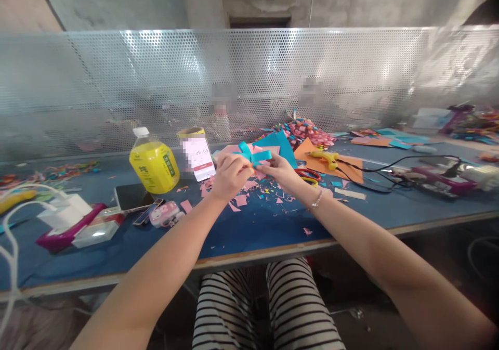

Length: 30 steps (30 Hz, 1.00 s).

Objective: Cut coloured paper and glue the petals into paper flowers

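Between my two hands, above the blue table, is a looped blue paper bow (254, 155). My left hand (233, 174) pinches the bow's lower left side, its fingers curled together. My right hand (279, 172) grips the bow's right side between thumb and fingers. Behind the bow lie a blue paper sheet (281, 143) and some pink paper. Many small pink paper scraps (241, 200) are scattered on the table under and in front of my hands. Scissors with red and yellow handles (309, 176) lie just beyond my right wrist, partly hidden by it.
Left of my hands stand a yellow-labelled bottle (154, 163) and a lit phone (198, 157). A yellow glue gun (325, 158) lies on orange paper (351, 170), its black cord running right. A heap of folded paper pieces (306, 131) sits against the perforated metal screen (249, 74).
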### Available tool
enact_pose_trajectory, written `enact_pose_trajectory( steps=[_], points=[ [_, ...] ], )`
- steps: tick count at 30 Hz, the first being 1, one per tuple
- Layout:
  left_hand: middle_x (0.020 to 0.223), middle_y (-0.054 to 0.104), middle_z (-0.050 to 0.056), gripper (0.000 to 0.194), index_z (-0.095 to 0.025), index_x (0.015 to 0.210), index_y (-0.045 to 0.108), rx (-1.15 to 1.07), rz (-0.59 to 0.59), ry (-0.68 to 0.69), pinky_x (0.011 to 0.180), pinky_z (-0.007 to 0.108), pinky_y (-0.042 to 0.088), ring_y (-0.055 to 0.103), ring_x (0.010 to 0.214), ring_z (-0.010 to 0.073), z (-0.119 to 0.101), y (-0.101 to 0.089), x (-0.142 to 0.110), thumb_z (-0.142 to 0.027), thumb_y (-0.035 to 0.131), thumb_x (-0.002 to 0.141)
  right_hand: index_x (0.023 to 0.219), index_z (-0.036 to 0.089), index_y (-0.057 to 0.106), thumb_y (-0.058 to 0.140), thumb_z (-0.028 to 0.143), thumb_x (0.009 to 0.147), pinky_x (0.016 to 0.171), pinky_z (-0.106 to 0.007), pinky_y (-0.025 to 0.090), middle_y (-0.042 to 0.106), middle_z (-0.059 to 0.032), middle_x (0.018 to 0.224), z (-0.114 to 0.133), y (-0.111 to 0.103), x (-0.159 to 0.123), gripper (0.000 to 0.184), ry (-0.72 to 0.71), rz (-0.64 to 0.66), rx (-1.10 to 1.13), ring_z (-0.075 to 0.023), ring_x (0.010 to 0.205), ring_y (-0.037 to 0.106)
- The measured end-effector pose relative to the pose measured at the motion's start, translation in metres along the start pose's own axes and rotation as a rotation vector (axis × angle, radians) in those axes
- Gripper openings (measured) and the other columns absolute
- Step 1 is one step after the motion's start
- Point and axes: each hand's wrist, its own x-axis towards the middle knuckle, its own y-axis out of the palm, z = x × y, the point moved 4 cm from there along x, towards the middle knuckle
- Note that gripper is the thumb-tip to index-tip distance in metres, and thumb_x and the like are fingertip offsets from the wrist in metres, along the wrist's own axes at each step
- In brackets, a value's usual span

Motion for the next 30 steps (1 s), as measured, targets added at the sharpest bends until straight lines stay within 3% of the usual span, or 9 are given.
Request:
enact_pose_trajectory(
  steps=[4,10,19,25,30],
  points=[
    [0.074,0.059,-0.003,0.018,-0.023,0.065,0.056,-0.009,0.064,-0.018,0.075,0.030,0.032,0.048,0.080,0.0139,-0.0022,0.0017,0.0011,-0.012,0.052,0.078,0.075,0.018,0.055,0.072,0.034,0.056,0.059,-0.023,0.043,0.058,0.0027,0.067,-0.0022,-0.0026,0.0007,0.031,-0.030,-0.049,-0.019,-0.0086,0.060,0.053],
    [0.072,0.060,-0.002,0.022,-0.023,0.063,0.056,-0.053,0.147,-0.045,0.075,0.032,0.030,0.049,0.079,0.0139,-0.0028,0.0043,0.0022,-0.011,0.048,0.080,0.068,0.017,0.052,0.073,0.033,0.052,0.048,-0.020,0.035,0.050,0.0058,0.056,-0.0051,-0.0044,0.0006,0.030,0.035,-0.119,-0.013,-0.0062,0.050,0.045],
    [0.072,0.061,-0.004,0.024,-0.023,0.062,0.055,-0.041,0.233,0.056,0.074,0.031,0.029,0.051,0.078,0.0126,-0.0086,0.0047,0.0030,-0.011,0.045,0.081,0.067,0.017,0.053,0.073,0.028,0.050,0.046,-0.019,0.035,0.052,0.0047,0.058,0.0007,0.0014,-0.0031,0.029,0.097,-0.070,0.061,-0.0065,0.052,0.046],
    [0.069,0.060,-0.001,0.023,-0.022,0.063,0.056,-0.036,0.121,-0.118,0.075,0.033,0.030,0.051,0.078,0.0143,-0.0004,0.0023,0.0054,-0.013,0.046,0.082,0.070,0.018,0.053,0.071,0.032,0.053,0.049,-0.019,0.039,0.054,0.0031,0.065,0.0027,-0.0022,-0.0024,0.029,0.132,-0.098,0.034,-0.0075,0.058,0.050],
    [0.072,0.061,-0.002,0.021,-0.022,0.065,0.056,-0.080,0.180,-0.060,0.077,0.033,0.031,0.052,0.079,0.0136,-0.0030,0.0038,0.0039,-0.011,0.047,0.080,0.069,0.018,0.053,0.072,0.028,0.052,0.049,-0.018,0.040,0.053,0.0030,0.065,-0.0039,-0.0057,-0.0012,0.027,0.210,-0.104,-0.010,-0.0076,0.059,0.049]
  ],
)
